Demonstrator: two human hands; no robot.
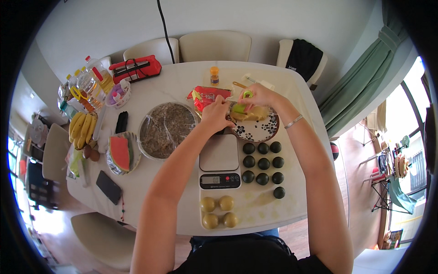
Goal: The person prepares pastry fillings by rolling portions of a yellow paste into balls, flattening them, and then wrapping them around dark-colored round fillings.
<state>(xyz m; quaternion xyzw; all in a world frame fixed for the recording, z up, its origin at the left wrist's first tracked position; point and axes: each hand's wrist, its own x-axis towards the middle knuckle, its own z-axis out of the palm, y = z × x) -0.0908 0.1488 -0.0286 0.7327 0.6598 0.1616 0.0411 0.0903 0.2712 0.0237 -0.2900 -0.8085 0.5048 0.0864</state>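
A white bowl (pixel 255 133) with dark flowers and a brown rim stands at the far right of the work area. A yellowish lump of dough or paste (pixel 258 113) lies in it. My right hand (pixel 261 97) is closed round a bright green tool (pixel 239 108), its exact kind partly hidden, pressed against the lump. At the bowl's left rim my left hand (pixel 216 114) grips the edge, thumb toward the near side. Nearer to me is a kitchen scale (pixel 219 155) with a bare platform. Several dark green balls (pixel 263 163) sit right of it, and several tan balls (pixel 218 212) below it.
Left of the scale stands a large bowl of dark filling under plastic wrap (pixel 166 130). A red packet (pixel 209 97) and a small orange-capped jar (pixel 214 76) are beyond my hands. Watermelon (pixel 119 153), bananas (pixel 83 130), a phone (pixel 108 187) and oil bottles (pixel 91 86) line the left.
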